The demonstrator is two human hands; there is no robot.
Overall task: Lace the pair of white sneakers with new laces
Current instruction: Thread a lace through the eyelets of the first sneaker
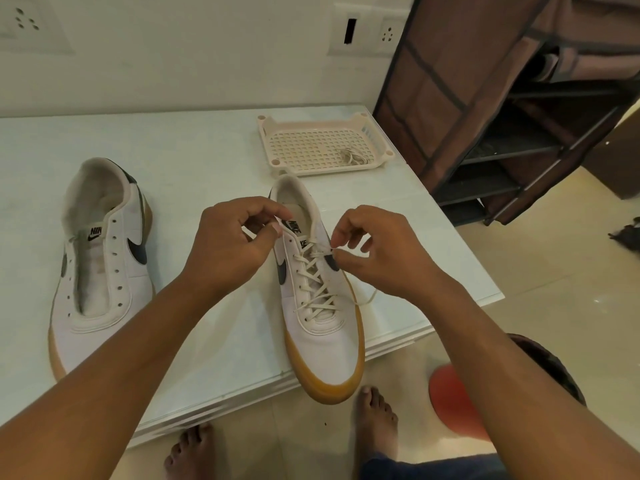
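Head view showed the part-laced sneaker lying at the near right of the white worktop, its gum-soled toe hanging over the near edge and its heel pointing away. A cream lace criss-crossed most of its eyelets; whether the top pair was threaded could not be told. The left hand was curled, pinching one run of the lace between thumb and fingertips just beside the tongue. The right hand was curled too, pinching the other run at the right-side eyelets, and a loose tail trailed below it towards the worktop's edge. The unlaced sneaker sat well apart on the left, its eyelets bare. On the far side a perforated plastic tray held a bundled spare lace.

The lace looked thin, soft and light, so it would likely flop and slacken unless kept taut, and would feed best when pinched close to its stiff tip. The sneaker seemed light enough to slide or tip off the edge under a hard tug, so gentle, even pulls looked wise, with the collar the firmest place to steady it.
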